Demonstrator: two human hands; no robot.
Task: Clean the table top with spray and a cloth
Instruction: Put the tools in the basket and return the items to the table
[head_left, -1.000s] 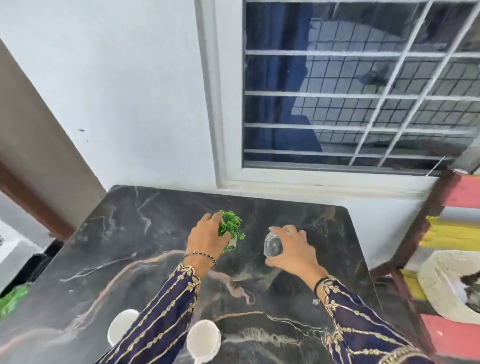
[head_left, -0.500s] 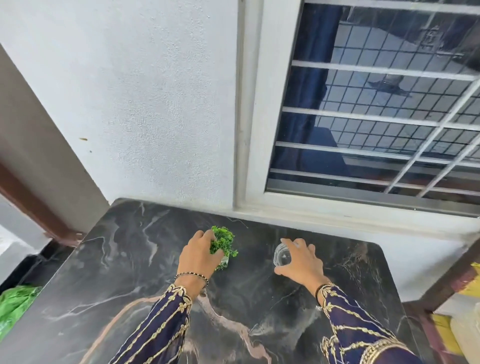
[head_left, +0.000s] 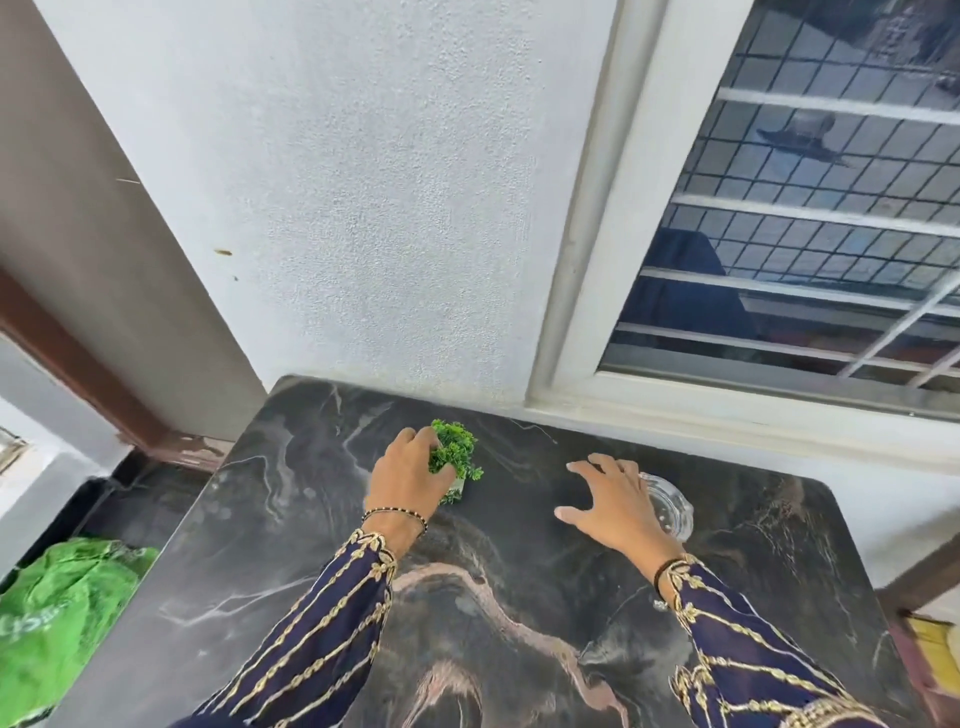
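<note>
Here, a green bag lies left of and below the dark marble counter, which stands against the wall under the window. Near the counter's far edge the left hand curls its fingers round a small potted plant. Further right, the right hand is spread, fingers released; a clear glass stands just beside it, partly hidden.
</note>
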